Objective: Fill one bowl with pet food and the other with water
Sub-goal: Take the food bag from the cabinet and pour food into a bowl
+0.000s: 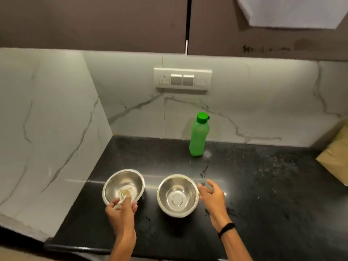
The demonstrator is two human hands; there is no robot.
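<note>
Two steel bowls stand side by side on the black counter. The left bowl has a little tan pet food at its bottom. My left hand grips a small scoop whose cup dips into that bowl over its near rim. The right bowl looks empty. My right hand hovers just right of the right bowl with relaxed fingers, holding nothing. A green water bottle with its cap shut stands upright near the back wall.
The black counter ends at a marble side wall on the left and a marble backsplash behind. A tan bag sits at the right edge. A switch panel is on the backsplash.
</note>
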